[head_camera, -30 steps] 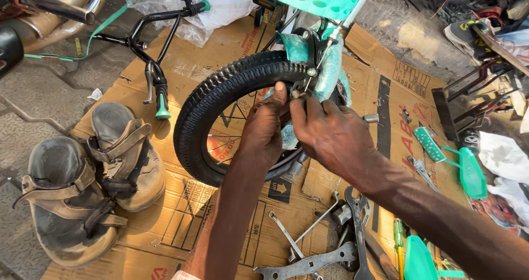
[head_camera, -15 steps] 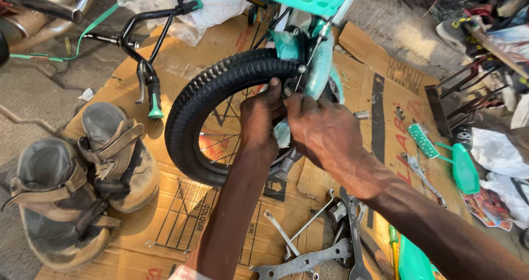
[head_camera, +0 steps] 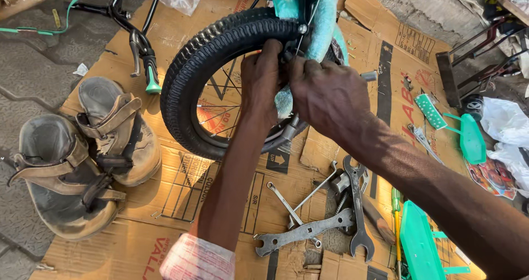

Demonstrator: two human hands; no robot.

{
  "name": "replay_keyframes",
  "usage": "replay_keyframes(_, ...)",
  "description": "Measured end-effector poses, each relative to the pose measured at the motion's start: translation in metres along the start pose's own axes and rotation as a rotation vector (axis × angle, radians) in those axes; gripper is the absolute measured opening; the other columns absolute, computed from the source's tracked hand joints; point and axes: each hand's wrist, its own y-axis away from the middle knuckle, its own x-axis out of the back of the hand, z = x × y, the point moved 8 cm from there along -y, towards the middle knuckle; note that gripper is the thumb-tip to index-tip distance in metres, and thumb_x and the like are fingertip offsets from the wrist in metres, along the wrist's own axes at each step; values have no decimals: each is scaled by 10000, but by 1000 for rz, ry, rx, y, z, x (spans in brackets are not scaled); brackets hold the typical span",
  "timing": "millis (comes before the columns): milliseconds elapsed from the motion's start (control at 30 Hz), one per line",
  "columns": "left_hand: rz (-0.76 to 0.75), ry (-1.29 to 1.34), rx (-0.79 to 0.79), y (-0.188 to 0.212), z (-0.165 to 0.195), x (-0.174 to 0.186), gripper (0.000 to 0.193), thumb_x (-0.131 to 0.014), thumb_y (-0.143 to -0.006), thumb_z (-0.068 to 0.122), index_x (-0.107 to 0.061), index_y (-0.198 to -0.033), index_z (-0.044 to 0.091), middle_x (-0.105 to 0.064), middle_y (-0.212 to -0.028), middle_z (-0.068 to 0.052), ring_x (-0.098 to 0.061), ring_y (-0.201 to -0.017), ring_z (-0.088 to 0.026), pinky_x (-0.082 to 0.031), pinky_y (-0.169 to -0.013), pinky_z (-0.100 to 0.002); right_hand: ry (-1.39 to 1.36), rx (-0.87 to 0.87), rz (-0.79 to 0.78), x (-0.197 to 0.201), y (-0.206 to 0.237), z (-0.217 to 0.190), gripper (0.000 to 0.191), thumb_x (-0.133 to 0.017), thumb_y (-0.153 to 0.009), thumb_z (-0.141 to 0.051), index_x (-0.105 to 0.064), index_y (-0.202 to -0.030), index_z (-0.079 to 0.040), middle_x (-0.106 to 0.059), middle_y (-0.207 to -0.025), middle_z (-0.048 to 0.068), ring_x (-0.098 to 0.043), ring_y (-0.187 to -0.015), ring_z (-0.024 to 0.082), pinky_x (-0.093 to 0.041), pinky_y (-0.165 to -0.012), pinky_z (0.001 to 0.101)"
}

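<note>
Black rubber is filling the middle of the view: a small bicycle wheel (head_camera: 190, 70) with a knobby tyre is standing upright over flattened cardboard (head_camera: 165, 203) on the ground, held in a teal frame (head_camera: 325, 21). Both hands are working at the wheel's hub side. The left hand (head_camera: 263, 76) is lying against the tyre's inner edge, its fingers curled around a small part near the frame. The right hand (head_camera: 330, 95) is touching it from the right, fingers pressed together on that same spot; what they are pinching cannot be told. Near the forearms, several wrenches (head_camera: 308, 227) are lying on the cardboard. A pair of worn sandals (head_camera: 82, 153) is sitting to the left, and black handlebars (head_camera: 138, 43) are lying beyond them.
</note>
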Motion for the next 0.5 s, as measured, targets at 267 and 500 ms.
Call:
replay_keyframes(267,168,-151,-126,-4,-4,3,412,-565,-918,334,-515,-599,79,-444,-589,18,-401,-560,-99,-342,-527,-360,-11,-42,6,-14,4,7,267,-418,-1039,-158,-618,-911,-35,-613,-580,82,-498,-394,134,-382,-306,336)
replay_keyframes(500,117,-31,-99,2,-6,-1,373,-627,-887,270,-512,-562,128,-462,-514,31,-391,-478,-102,-344,-496,-341,-30,-76,10,-15,7,9,280,-403,-1061,-184,-599,-924,-39,-536,-501,29,-400,-344,101,-316,-267,328)
